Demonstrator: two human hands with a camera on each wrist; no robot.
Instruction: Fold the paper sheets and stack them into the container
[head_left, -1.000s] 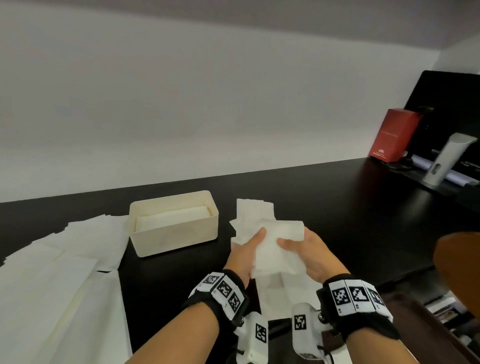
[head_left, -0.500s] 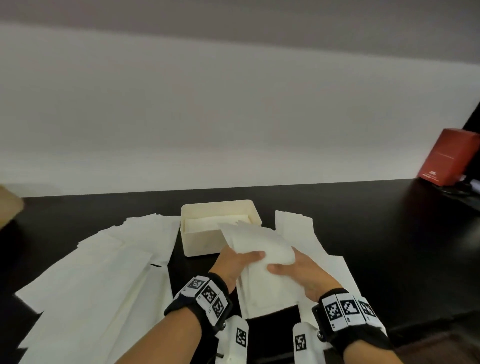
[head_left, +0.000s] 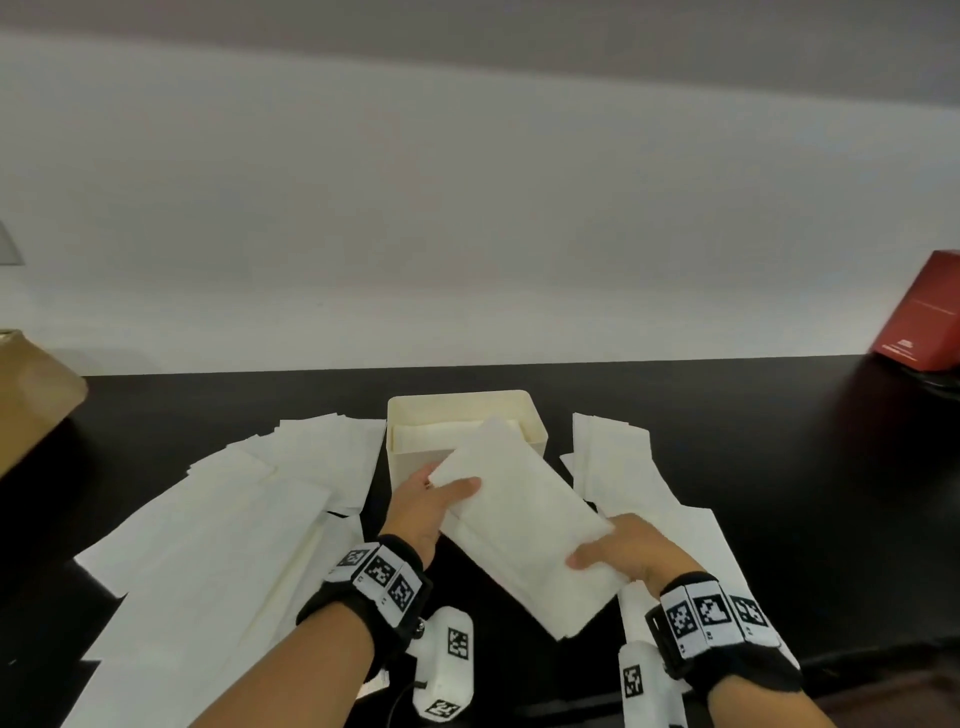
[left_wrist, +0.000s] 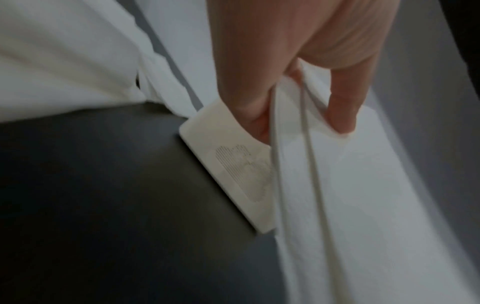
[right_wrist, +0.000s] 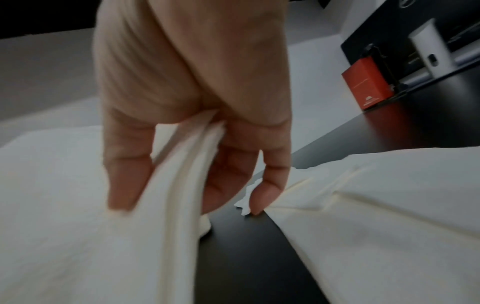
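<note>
A folded white paper sheet (head_left: 524, 525) hangs above the black table between both hands, its far corner over the cream container (head_left: 535, 436). My left hand (head_left: 431, 501) pinches its far left corner, thumb on top. My right hand (head_left: 618, 551) pinches its near right edge. In the left wrist view the left hand (left_wrist: 298, 115) clamps the sheet's layers (left_wrist: 363, 195) in front of the container wall (left_wrist: 233, 164). In the right wrist view the right hand (right_wrist: 166, 164) grips the folded edge (right_wrist: 130, 236). Folded sheets lie inside the container.
Several unfolded sheets (head_left: 208, 545) spread over the table on the left. More sheets (head_left: 623, 478) lie on the right, under my right hand. A red box (head_left: 919, 317) stands at the far right, a brown object (head_left: 31, 395) at the far left edge.
The view has swung left, so the container now sits centred. Both hands have carried the folded sheet forward and left, until its far corner overhangs the container.
</note>
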